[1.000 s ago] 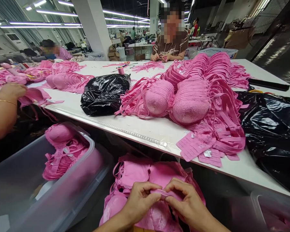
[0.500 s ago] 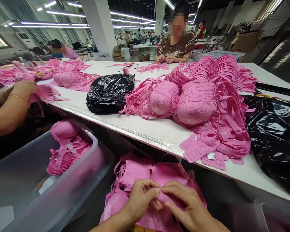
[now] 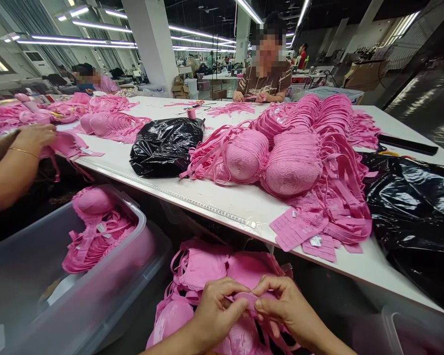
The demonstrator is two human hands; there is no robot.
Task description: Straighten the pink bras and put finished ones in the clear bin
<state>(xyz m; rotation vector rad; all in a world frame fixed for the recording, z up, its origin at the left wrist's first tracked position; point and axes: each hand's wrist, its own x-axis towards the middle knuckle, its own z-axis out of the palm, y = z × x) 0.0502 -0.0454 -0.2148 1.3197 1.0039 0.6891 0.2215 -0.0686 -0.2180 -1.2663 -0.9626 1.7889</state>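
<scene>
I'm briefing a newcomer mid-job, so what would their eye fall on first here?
Probably the big pile of pink bras on the white table, right of centre. A shiny black bag lies on its left, a second black bag on its right. Below the table's near edge, the left hand and right hand pinch pink cloth over more bras.

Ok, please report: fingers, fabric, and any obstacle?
Left fingers and right fingers pinching pink fabric. Pink bras underneath. Nothing visibly in the way.

Held pink piece [image 3: 249, 299]: cloth, smooth, matt
Stacked bras [image 3: 292, 162]: cloth, lace-textured
Black bag [image 3: 166, 146]: plastic, glossy, wrinkled
Bin [image 3: 107, 283]: plastic, translucent, smooth
Tabletop [image 3: 237, 198]: smooth
</scene>
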